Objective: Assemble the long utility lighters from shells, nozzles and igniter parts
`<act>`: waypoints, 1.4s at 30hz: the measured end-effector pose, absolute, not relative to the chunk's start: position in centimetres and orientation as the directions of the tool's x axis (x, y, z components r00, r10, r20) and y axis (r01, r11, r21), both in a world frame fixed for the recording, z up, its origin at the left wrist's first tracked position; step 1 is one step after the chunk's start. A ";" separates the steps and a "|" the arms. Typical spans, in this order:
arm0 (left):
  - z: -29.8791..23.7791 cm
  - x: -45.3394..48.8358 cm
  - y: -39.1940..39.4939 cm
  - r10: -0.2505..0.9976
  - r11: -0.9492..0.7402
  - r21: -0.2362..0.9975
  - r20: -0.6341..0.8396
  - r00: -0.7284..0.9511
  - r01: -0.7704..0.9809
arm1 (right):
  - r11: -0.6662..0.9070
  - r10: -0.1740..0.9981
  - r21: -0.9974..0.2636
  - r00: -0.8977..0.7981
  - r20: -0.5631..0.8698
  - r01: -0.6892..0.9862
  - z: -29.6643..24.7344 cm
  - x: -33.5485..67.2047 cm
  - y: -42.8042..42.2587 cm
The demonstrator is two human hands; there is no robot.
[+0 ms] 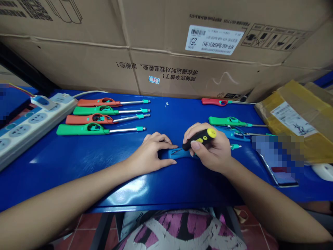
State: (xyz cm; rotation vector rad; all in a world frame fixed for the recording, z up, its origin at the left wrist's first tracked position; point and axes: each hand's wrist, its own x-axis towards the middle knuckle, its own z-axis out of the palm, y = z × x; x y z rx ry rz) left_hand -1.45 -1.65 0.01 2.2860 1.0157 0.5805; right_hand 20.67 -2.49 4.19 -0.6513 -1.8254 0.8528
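Note:
A blue long-nosed lighter [179, 154] lies flat on the blue table, its metal nozzle reaching out to the right past my right hand. My left hand [148, 154] grips the handle end between thumb and fingers. In my right hand [217, 151] is a screwdriver [199, 139] with a black and yellow handle. It slants down to the left, and its thin shaft reaches the handle end of the lighter. Whether the tip sits in a screw is too small to tell. My right hand covers the lighter's middle part.
Several orange and green lighters [82, 129] lie in a row at the left, beside a white power strip [28, 125]. Red [214, 101], green [226, 121] and blue lighters [235, 134] lie at the right, near a phone [279, 166] and a taped package [293, 118]. A large cardboard box [161, 41] stands behind.

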 end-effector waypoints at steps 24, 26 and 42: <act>0.2 -1.4 -1.7 0.773 -0.554 0.633 0.151 0.616 0.541 | 0.636 0.712 -0.767 -0.445 0.542 0.082 5.3 21.4 -2.6; 0.1 -1.4 -1.8 0.777 -0.549 0.634 0.147 0.613 0.545 | 0.701 0.686 -0.700 -0.404 0.606 0.140 5.2 21.4 -2.3; 0.1 -1.4 -1.7 0.778 -0.558 0.617 0.157 0.608 0.555 | 0.848 0.517 -0.383 -0.408 0.753 0.367 6.8 20.6 -1.7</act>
